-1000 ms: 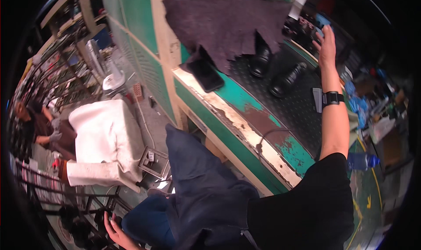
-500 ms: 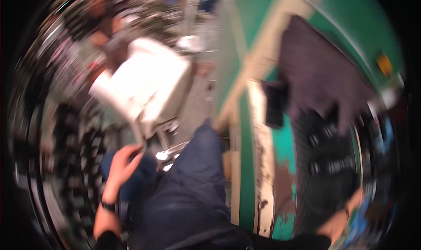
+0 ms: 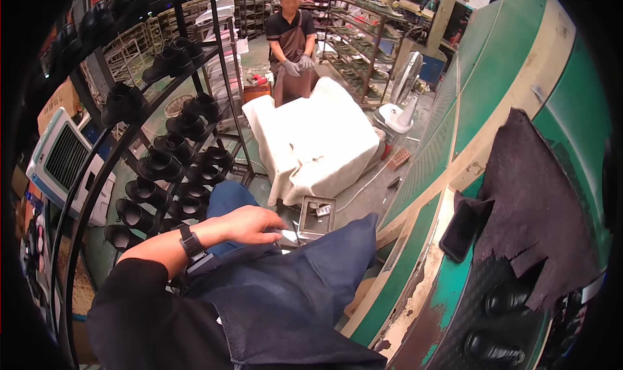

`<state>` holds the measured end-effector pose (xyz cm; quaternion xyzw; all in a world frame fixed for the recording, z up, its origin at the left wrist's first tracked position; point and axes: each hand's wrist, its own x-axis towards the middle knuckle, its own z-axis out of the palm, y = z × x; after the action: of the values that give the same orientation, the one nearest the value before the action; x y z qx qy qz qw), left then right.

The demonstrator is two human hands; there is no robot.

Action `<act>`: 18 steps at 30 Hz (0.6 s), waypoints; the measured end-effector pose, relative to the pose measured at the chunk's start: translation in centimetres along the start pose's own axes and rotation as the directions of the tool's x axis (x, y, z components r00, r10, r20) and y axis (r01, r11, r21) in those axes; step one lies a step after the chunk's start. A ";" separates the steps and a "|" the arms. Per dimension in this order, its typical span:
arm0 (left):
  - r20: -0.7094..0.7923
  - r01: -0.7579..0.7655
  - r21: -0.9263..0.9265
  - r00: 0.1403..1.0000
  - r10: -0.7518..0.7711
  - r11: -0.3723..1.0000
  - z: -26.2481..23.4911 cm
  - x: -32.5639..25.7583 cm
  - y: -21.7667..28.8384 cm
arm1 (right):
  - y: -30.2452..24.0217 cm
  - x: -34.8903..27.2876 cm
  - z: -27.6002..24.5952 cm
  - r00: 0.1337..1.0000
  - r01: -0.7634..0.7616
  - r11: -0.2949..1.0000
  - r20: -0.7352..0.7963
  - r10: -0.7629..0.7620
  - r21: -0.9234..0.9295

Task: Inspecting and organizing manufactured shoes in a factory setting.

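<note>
My left hand [image 3: 254, 224] is held over my lap, near the knees, with its fingers stretched out and nothing visible in them. A dark watch [image 3: 191, 241] is on that wrist. Just past the fingertips is a small, bright white thing [image 3: 289, 235] whose kind I cannot make out. Beyond it stands a metal frame [image 3: 318, 214], in front of a table draped with a white cloth [image 3: 324, 146]. My right hand is out of view.
Black shoes [image 3: 159, 165] fill a dark rack at left, beside an air cooler [image 3: 61, 159]. A green machine [image 3: 428, 149] at right bears a phone [image 3: 459, 230], dark cloth [image 3: 538, 195] and black shoes [image 3: 490, 347]. Beyond the table a gloved person [image 3: 295, 45] sits near a fan [image 3: 405, 84].
The view has swung toward the left and steadied. My left hand has come across my lap toward the middle, and my right hand has left the view.
</note>
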<state>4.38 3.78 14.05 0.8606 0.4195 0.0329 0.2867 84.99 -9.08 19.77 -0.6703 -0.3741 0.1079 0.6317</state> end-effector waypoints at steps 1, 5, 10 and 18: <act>-0.001 -0.006 -0.003 1.000 0.006 1.000 -0.1 0.6 0.1 | -0.5 -0.3 -0.8 1.000 -0.005 1.000 0.011 0.005 0.017; -0.013 -0.178 -0.034 0.984 0.178 0.983 0.2 1.1 -0.6 | -5.7 0.4 -1.5 0.995 0.004 0.999 0.096 -0.009 0.049; -0.095 -0.099 -0.181 0.992 0.082 0.978 2.0 -1.4 -4.0 | -12.3 -0.6 -1.4 0.982 -0.023 0.999 0.191 0.014 0.048; -0.104 -0.234 -0.319 0.972 0.211 0.919 3.2 0.4 -7.9 | -21.5 -11.8 -1.3 0.979 -0.098 0.990 0.186 0.079 0.098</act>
<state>0.02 6.40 7.22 0.8412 0.3172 0.1638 0.4062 69.71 -19.25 36.09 -0.6389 -0.3935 0.2164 0.6246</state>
